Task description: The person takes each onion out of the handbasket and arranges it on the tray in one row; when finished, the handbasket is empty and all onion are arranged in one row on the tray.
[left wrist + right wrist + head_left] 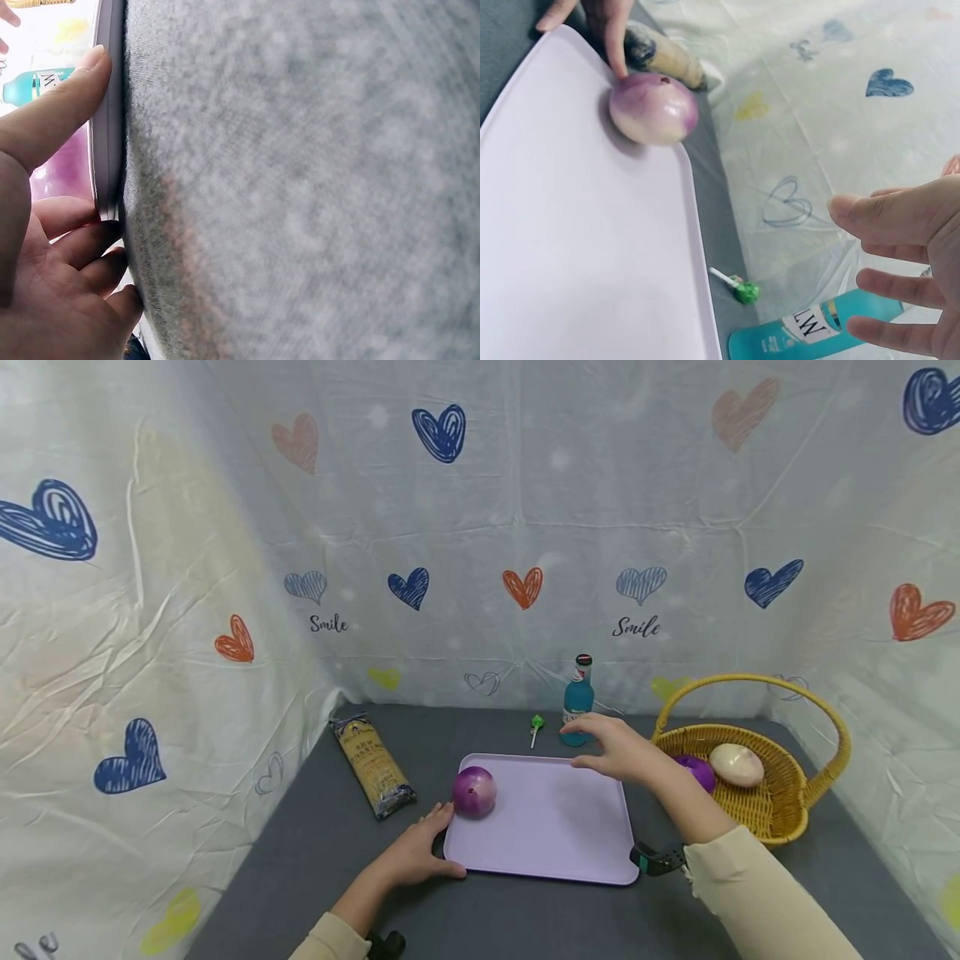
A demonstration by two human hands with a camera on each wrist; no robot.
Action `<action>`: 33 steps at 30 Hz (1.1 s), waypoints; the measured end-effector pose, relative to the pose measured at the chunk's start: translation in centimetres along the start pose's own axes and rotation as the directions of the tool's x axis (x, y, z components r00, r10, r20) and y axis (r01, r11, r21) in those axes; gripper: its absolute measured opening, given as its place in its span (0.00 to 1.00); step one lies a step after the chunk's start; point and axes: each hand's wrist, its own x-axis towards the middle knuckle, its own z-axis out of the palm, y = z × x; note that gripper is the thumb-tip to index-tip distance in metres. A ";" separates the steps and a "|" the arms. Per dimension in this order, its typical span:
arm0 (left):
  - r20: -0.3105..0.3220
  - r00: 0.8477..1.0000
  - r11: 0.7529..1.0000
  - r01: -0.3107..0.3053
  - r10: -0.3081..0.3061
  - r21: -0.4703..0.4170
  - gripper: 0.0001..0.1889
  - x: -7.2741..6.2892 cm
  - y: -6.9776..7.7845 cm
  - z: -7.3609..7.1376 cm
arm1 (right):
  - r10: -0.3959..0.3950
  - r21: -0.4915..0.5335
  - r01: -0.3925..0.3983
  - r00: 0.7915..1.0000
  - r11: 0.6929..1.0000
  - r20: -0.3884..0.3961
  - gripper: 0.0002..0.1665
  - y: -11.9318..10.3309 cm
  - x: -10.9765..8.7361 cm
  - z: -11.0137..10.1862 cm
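A purple onion (474,792) sits on the left side of a lilac tray (555,827). At the tray's near left corner is my left hand (416,852), thumb at the front edge and fingertips along the left side close by the onion. In the left wrist view the thumb (71,94) lies straight against the tray's rim. Over the tray's far right corner hovers my right hand (615,747), fingers spread and holding nothing. It overlaps the lower part of a blue bottle (577,697) standing behind the tray.
A green-topped lollipop (537,724) lies left of the bottle. On the left is a long yellow packet (371,760). To the right stands a yellow wicker basket (761,814) with a tall handle, containing a whitish round item (737,765) and a purple one (697,771).
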 end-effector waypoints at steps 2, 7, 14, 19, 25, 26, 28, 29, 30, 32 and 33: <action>0.000 1.000 1.000 -0.003 0.003 -0.002 0.57 0.0 0.0 0.0 | 0.003 -0.004 -0.003 1.000 1.000 -0.002 0.27 0.1 -0.2 -0.1; -0.002 1.000 1.000 -0.008 0.008 -0.001 0.57 0.0 0.1 -0.1 | 0.012 -0.002 -0.012 1.000 1.000 -0.014 0.27 0.2 -0.5 -0.3; 0.003 1.000 1.000 0.001 -0.001 -0.003 0.57 0.0 0.0 0.0 | 0.029 -0.004 -0.029 0.999 1.000 -0.019 0.28 0.4 -0.7 -0.4; -0.001 1.000 1.000 0.000 0.000 0.001 0.58 0.0 -0.1 0.1 | 0.035 0.002 -0.035 0.999 0.999 -0.025 0.28 0.3 -0.9 -0.6; -0.005 1.000 1.000 0.001 -0.001 -0.002 0.58 -0.1 -0.1 0.0 | 0.051 -0.002 -0.051 0.998 0.999 -0.030 0.28 0.4 -1.1 -0.8; -0.005 1.000 1.000 0.000 0.000 -0.001 0.58 -0.1 -0.1 0.0 | 0.054 0.000 -0.054 0.998 0.999 -0.031 0.28 0.5 -1.2 -0.9; -0.007 1.000 1.000 -0.005 0.005 0.000 0.58 -0.1 0.0 -0.1 | 0.059 -0.002 -0.059 0.998 0.998 -0.034 0.28 0.6 -1.3 -1.0; -0.008 1.000 1.000 -0.009 0.009 0.002 0.58 0.0 0.0 -0.1 | 0.059 -0.003 -0.059 0.998 0.998 -0.034 0.28 0.7 -1.3 -1.0; -0.008 1.000 1.000 -0.010 0.010 0.002 0.58 -0.1 0.1 -0.1 | 0.057 -0.005 -0.057 0.998 0.998 -0.037 0.27 0.8 -1.4 -1.0; -0.009 1.000 1.000 -0.012 0.012 0.005 0.57 0.0 0.1 -0.1 | 0.049 -0.007 -0.050 0.998 0.999 -0.042 0.27 0.9 -1.5 -1.0; -0.008 1.000 1.000 -0.013 0.013 0.006 0.57 0.0 0.1 -0.1 | 0.047 -0.010 -0.047 0.998 0.999 -0.045 0.27 1.0 -1.5 -1.0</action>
